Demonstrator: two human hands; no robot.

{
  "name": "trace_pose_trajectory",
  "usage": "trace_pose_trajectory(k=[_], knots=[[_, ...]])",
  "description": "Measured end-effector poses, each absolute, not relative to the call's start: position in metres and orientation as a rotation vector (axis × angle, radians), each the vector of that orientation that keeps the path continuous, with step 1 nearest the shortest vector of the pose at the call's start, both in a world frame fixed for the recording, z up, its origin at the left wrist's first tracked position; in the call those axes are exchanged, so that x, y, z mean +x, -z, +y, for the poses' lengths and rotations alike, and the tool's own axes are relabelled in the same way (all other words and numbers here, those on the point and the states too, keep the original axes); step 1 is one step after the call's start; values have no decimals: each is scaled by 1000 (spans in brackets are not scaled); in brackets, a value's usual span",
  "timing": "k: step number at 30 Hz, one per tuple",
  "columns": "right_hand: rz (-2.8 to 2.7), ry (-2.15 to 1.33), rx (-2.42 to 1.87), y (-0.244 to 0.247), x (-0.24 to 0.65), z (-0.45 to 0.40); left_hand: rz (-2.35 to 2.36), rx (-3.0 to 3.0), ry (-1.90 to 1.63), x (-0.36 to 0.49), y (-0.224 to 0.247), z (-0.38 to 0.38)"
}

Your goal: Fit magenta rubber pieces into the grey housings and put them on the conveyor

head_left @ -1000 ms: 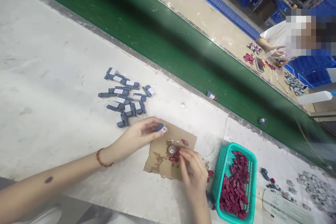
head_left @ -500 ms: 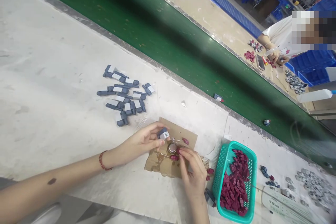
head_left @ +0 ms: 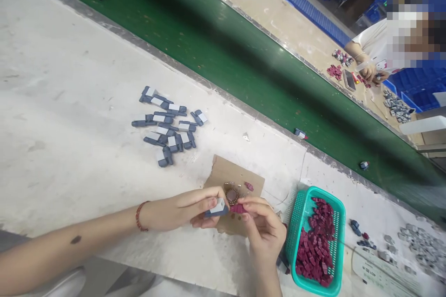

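Between the thumb and fingers of my left hand point(head_left: 205, 206) is a small blue-and-white plastic part point(head_left: 218, 208). My right hand point(head_left: 263, 225) pinches a dark red plastic piece point(head_left: 238, 209), close against the right end of the blue-and-white part; whether they touch I cannot tell. Beneath both hands lies a stained brown cardboard sheet point(head_left: 256, 182). On it, just behind my fingers, sit a small round cap point(head_left: 232, 196) and a loose red piece point(head_left: 248, 186).
Several blue-and-white parts point(head_left: 170, 123) lie grouped at the left. At the right stands a green basket point(head_left: 292, 232) of red pieces, with grey pieces point(head_left: 421, 243) beyond. A green conveyor belt point(head_left: 195, 51) crosses behind, carrying a few parts. Across it a co-worker point(head_left: 369, 39) handles similar pieces.
My left hand has turned the blue-and-white part and brought it down and toward my right hand. The right hand has raised the red piece to meet it. Parts on the belt have shifted right.
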State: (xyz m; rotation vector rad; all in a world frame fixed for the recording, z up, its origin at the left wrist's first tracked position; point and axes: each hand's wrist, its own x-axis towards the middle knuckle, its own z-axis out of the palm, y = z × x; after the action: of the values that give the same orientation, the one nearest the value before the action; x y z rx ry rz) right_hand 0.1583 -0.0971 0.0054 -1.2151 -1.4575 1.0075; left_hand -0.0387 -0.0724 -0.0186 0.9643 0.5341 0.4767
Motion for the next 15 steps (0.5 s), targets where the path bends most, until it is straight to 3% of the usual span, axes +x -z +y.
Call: trace_pose_trajectory(k=[15], knots=[[-1618,-1024,-1144,-8,150,-94,518,894,-391,-41,12,-70]])
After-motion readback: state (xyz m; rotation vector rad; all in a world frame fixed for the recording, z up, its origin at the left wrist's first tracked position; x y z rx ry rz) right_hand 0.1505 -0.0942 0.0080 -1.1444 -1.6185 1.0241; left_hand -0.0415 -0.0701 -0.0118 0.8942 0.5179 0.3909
